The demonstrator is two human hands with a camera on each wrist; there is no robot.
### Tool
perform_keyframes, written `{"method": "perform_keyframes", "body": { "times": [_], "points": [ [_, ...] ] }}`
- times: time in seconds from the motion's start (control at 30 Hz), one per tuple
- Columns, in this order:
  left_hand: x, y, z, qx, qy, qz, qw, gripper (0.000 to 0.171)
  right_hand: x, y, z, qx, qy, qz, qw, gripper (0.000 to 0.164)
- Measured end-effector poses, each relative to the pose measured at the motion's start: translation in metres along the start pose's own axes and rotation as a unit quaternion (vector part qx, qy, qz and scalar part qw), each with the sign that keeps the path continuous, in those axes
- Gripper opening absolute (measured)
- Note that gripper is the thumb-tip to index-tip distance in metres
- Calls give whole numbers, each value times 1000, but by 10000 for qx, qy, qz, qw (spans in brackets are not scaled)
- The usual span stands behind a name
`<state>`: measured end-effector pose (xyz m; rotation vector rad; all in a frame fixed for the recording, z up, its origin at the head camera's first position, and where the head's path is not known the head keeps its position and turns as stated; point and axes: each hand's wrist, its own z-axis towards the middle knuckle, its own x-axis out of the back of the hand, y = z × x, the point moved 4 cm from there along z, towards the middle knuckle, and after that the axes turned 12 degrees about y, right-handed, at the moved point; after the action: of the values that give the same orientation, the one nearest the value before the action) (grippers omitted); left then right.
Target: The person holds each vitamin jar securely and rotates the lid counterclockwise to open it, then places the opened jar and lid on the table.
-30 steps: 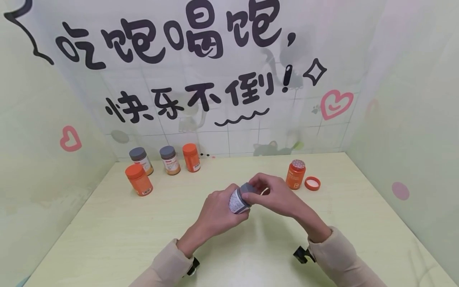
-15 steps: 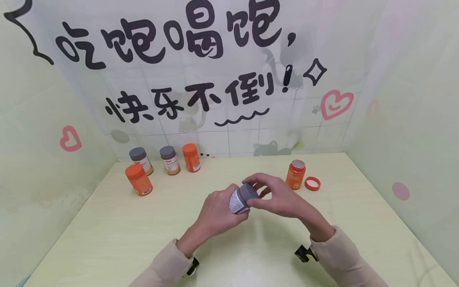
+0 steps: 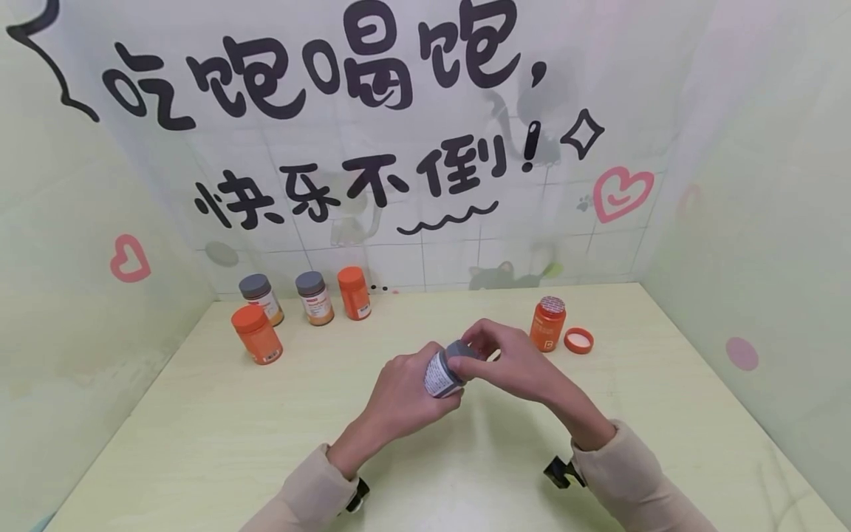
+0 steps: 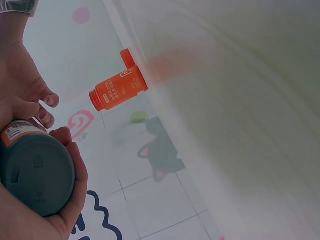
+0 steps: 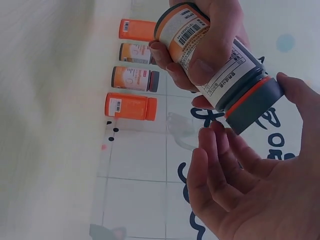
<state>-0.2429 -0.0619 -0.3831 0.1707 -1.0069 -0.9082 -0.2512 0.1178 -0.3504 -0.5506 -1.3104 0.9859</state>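
Right hand (image 3: 515, 362) shifted leftward, pinching half-hidden grey cap (image 5: 256, 107); left hand (image 3: 404, 391) curled round part-covered bottle (image 5: 232, 75)

Lettered wall (image 3: 452, 262); pale table (image 3: 213, 436) (wood-grained)

From above and behind the forearms, the head camera looks forward and down across a pale table (image 3: 219, 421) to a lettered wall (image 3: 452, 262), framing the left hand (image 3: 405, 391) and right hand (image 3: 515, 362) at middle range. The left wrist camera, turned sideways, sits close to the base of the grey-capped bottle (image 4: 37, 172) and faces rightward to the open orange bottle (image 4: 119, 90) and its loose lid (image 4: 127, 58), a pair the head view shares. Also tipped sideways and close, the right wrist camera faces leftward past the held bottle to four standing bottles (image 5: 135, 79), likewise in the head view. All three views share both hands.
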Motion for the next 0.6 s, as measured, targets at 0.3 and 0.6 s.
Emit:
{"method": "perform_keyframes", "body": {
  "times": [0.3, 0.6],
  "points": [
    [1, 1, 0, -7, -32, -20, 10000, 39, 2, -4, -1, 431, -223, 80, 9988, 34],
    [1, 1, 0, -22, 35, -13, 10000, 40, 5, -10, -4, 879, -382, 224, 9951, 41]
  ]
}}
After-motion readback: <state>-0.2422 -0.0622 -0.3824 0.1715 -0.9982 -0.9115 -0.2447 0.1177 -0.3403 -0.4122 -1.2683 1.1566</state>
